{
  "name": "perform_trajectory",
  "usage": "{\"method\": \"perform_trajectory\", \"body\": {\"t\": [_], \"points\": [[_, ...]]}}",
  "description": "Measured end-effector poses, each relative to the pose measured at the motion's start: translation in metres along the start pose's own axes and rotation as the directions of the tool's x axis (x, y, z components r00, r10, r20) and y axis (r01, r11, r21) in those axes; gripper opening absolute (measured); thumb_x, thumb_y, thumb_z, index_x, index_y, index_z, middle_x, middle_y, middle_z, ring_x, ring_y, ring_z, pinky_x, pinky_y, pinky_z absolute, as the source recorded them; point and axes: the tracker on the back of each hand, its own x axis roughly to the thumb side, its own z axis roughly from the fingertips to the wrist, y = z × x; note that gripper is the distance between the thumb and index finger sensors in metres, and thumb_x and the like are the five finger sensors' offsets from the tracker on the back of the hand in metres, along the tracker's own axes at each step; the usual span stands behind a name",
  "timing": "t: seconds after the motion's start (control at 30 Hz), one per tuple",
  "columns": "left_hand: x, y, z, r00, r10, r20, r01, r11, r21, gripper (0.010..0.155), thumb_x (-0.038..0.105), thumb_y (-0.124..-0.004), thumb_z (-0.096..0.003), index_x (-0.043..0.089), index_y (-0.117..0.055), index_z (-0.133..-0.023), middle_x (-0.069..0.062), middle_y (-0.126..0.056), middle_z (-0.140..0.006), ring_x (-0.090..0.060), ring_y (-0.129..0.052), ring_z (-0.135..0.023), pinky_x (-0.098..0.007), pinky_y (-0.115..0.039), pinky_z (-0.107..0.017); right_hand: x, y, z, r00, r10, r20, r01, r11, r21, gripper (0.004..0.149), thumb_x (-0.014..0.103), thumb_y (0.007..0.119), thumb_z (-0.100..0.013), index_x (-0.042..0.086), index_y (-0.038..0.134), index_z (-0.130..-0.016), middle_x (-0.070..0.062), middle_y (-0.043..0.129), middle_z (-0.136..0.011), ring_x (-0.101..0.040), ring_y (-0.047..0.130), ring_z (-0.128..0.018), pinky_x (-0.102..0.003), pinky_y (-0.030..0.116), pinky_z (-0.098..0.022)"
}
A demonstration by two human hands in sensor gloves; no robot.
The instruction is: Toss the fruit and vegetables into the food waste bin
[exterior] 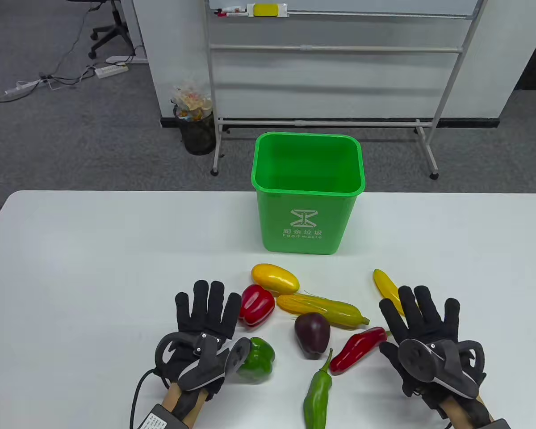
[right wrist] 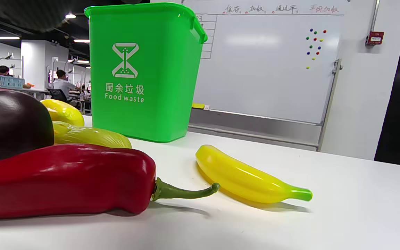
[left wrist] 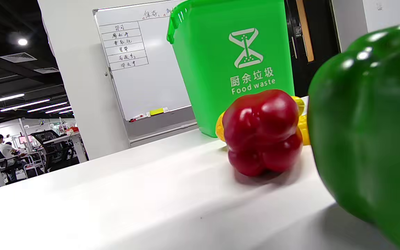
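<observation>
A green food waste bin [exterior: 307,196] stands at the table's far middle, empty inside. In front of it lie a mango [exterior: 274,278], a red bell pepper [exterior: 256,305], a corn cob [exterior: 322,309], an eggplant [exterior: 312,334], a red chili [exterior: 357,350], a green chili [exterior: 317,395], a green bell pepper [exterior: 256,360] and a banana [exterior: 387,288]. My left hand [exterior: 207,310] lies flat and open, just left of both bell peppers. My right hand [exterior: 417,313] lies flat and open, fingertips over the banana's near end. Neither hand holds anything.
The white table [exterior: 94,268] reaches to both sides. Behind it stand a whiteboard on a wheeled frame [exterior: 335,49] and a black mesh trash basket [exterior: 198,129] on the floor. The green bell pepper [left wrist: 370,146] fills the right of the left wrist view.
</observation>
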Motion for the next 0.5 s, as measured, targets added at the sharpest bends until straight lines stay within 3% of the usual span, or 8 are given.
{"method": "perform_trajectory", "body": {"t": [0.5], "points": [[-0.0066,-0.003,0.0,1.0,0.007,-0.018,-0.008,1.0,-0.02,0.092,0.07,-0.052,-0.0348,0.022,-0.025,-0.109,-0.021,-0.005,-0.113,-0.056,-0.011,-0.105,-0.078,-0.018,-0.068,0.0058,0.0056,0.0005,1.0,-0.025,0.007,0.024,0.999,0.04,0.084,0.064,0.063,-0.04,0.04,0.021,-0.109,0.0,0.009,-0.119,-0.035,0.015,-0.118,-0.077,0.014,-0.075]]}}
